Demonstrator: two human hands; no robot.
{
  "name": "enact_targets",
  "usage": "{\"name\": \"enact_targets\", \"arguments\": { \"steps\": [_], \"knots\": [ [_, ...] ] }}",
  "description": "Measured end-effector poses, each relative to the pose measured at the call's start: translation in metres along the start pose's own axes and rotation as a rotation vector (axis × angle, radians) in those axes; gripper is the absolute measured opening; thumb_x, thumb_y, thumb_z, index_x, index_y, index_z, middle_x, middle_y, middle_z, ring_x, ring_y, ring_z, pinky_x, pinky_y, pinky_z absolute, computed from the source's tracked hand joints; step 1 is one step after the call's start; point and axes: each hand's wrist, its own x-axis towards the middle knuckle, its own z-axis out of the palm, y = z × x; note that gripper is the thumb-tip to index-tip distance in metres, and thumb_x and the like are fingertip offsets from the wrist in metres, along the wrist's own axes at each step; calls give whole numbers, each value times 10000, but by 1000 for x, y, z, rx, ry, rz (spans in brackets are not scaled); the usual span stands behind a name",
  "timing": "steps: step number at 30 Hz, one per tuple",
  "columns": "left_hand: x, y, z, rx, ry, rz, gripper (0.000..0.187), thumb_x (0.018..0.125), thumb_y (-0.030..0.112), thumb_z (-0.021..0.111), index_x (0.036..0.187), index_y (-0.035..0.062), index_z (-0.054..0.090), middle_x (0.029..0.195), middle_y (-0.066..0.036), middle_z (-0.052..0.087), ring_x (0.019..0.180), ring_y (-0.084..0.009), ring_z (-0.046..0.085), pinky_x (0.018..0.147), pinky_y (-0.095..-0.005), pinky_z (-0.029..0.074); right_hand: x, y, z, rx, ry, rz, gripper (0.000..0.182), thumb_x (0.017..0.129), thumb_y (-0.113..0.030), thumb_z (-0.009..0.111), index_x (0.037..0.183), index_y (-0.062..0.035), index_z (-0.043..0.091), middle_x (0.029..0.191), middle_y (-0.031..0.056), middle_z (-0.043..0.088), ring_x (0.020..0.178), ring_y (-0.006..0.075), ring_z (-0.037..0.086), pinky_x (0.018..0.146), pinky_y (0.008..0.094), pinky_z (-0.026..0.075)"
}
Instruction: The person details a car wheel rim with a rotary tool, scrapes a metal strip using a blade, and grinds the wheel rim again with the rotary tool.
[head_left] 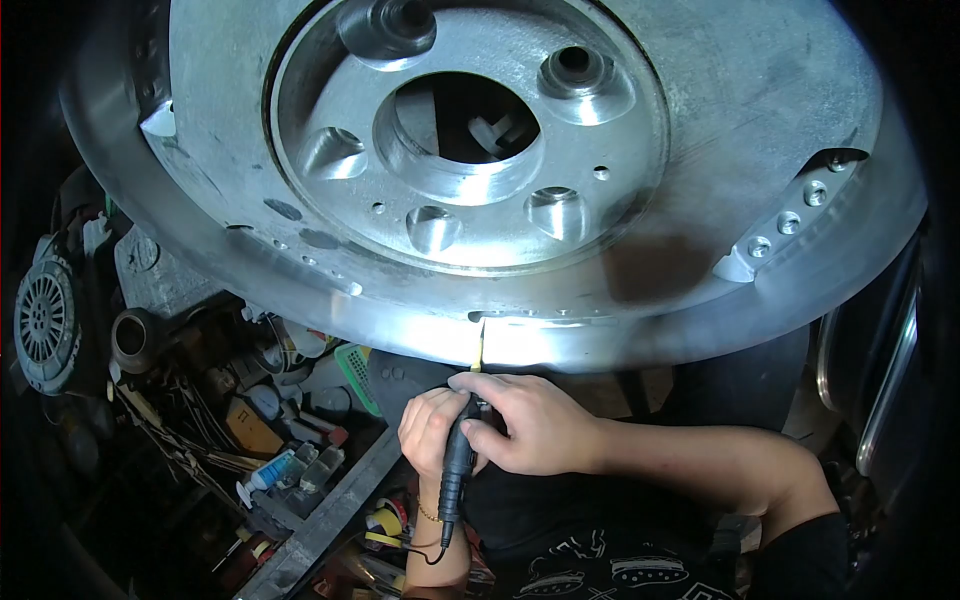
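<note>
A large bare-metal wheel point(700, 150) fills the upper half of the head view, with a central bore, several bolt holes and a wide shiny rim point(420, 335). Below its near edge, a black corded pen-shaped tool point(457, 470) is held upright. The tool's thin tip, yellowish at its base, reaches up over the rim to a small slot in the metal. My left hand point(430, 428) is closed around the tool's upper body from the left. From the right, my right hand point(535, 420) grips the same part, thumb and forefinger against it.
On the left are a round slotted metal part point(47, 325), a dark cylindrical part point(135, 340), a blue-labelled bottle point(270, 472) and a green basket point(357, 378). A metal bar point(320, 520) runs diagonally there. Yellow tape rolls point(385, 525) lie near my left forearm. Curved metal tubing point(888, 390) stands at right.
</note>
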Motion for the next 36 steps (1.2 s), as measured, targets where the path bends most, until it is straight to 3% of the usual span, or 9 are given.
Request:
{"name": "enact_targets", "arguments": {
  "steps": [17,19,23,25,29,31,34,36],
  "knots": [
    [-2,2,-2,-33,-9,-41,307,774,201,686,956,-33,608,836,-184,649,754,-339,658,750,-406,540,-1,3,5,13,31,-57,470,912,-221,609,1286,48,517,1006,241,664,818,361,666,780,427,529],
    [-3,2,-2,-35,3,-47,309,774,204,688,955,-33,608,833,-182,648,751,-337,656,748,-406,540,0,-2,1,46,-55,33,490,891,-239,616,1250,78,513,1102,291,636,991,423,643,893,466,505],
    [-2,1,-2,-33,-1,-46,305,772,204,689,950,-30,610,830,-178,646,749,-335,654,742,-404,538,0,1,3,42,-68,37,501,899,-245,615,1268,74,500,1115,288,633,1000,428,639,897,468,503],
    [-2,1,-2,-37,-6,-44,304,773,205,688,950,-29,610,830,-178,646,749,-335,653,741,-405,538,-2,6,7,32,25,-51,480,908,-218,612,1299,38,503,1029,242,657,831,366,670,786,435,530],
    [-2,2,-2,-33,-7,-51,297,774,197,682,953,-30,611,831,-179,646,750,-339,652,738,-404,536,-1,3,4,37,14,-44,482,905,-218,613,1299,36,503,1033,242,659,840,369,672,791,438,531],
    [-2,2,-1,-28,2,-60,295,774,195,680,953,-30,612,831,-179,646,750,-341,651,738,-404,536,1,-3,0,73,-71,48,468,898,-236,611,1249,57,510,1095,288,636,987,428,642,892,470,503],
    [-2,1,-1,-45,-2,-56,296,776,195,679,956,-31,614,834,-183,646,751,-343,651,739,-403,535,-1,6,5,3,13,-42,471,904,-214,613,1290,32,504,1026,238,661,857,367,673,799,434,530],
    [-1,1,-1,-28,-28,-40,299,782,199,680,962,-32,618,834,-185,646,756,-344,651,743,-405,534,-1,7,6,3,19,-45,467,903,-216,614,1285,30,506,1025,238,660,862,369,671,803,436,528]
  ]
}}
